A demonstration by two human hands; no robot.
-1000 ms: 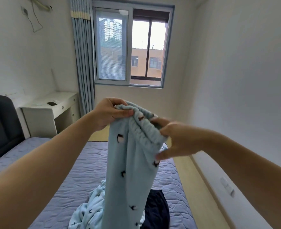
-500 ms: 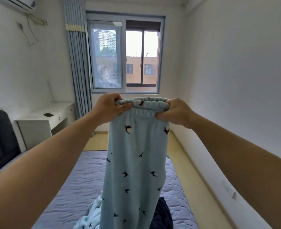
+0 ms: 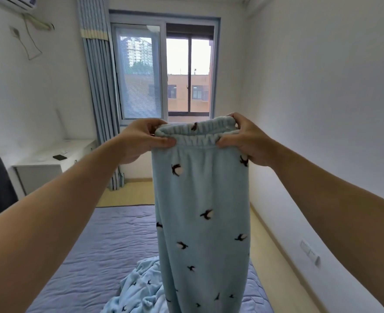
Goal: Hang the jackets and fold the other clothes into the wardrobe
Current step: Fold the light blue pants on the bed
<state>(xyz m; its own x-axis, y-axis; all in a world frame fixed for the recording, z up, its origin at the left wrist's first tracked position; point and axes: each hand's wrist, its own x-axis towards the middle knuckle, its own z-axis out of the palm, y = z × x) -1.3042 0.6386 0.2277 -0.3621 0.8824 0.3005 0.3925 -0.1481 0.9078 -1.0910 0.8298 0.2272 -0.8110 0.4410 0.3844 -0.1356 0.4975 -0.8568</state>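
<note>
**Pyjama trousers held up by the waistband, both hands on it**

Pale blue fleece trousers (image 3: 202, 211), small dark bird print, gathered elastic waistband on top. Held up in the air over the bed (image 3: 91, 245), hanging straight down, with the legs running out of view at the bottom.

Left hand (image 3: 141, 141) pinches the waistband's left end, thumb in front. Right hand (image 3: 247, 141) pinches the right end the same way. The hands are apart, with the waistband stretched level between them.

A matching blue garment (image 3: 139, 288) lies crumpled on the bed near its right edge, just left of the hanging legs.

Room: a strip of bare floor runs between the bed's right edge and the right wall, and there is more floor from the bed's far edge to the window (image 3: 163, 71) wall. A white desk (image 3: 50, 159) stands at left, well apart, with a dark phone (image 3: 59, 157) on it.

The fabric shows only the bird print.
</note>
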